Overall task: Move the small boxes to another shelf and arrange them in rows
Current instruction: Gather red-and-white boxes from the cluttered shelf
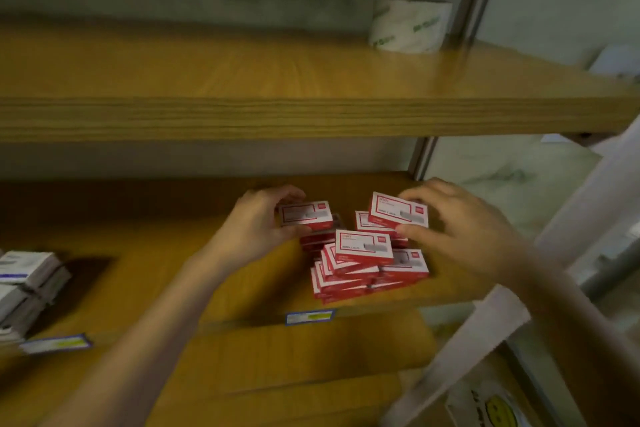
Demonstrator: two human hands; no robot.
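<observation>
Small boxes (363,267), red and white, lie piled at the right of the lower shelf (156,253). The left hand (256,222) has its fingers clamped on a level box (306,215) at the pile's far left. The right hand (460,229) pinches a tilted box (398,211) above the pile's far right.

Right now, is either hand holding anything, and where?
The left hand pinches one small red-and-white cardboard box at its left end; the right hand pinches a second box at its right end, thumb on the near edge, fingers on the far.
</observation>
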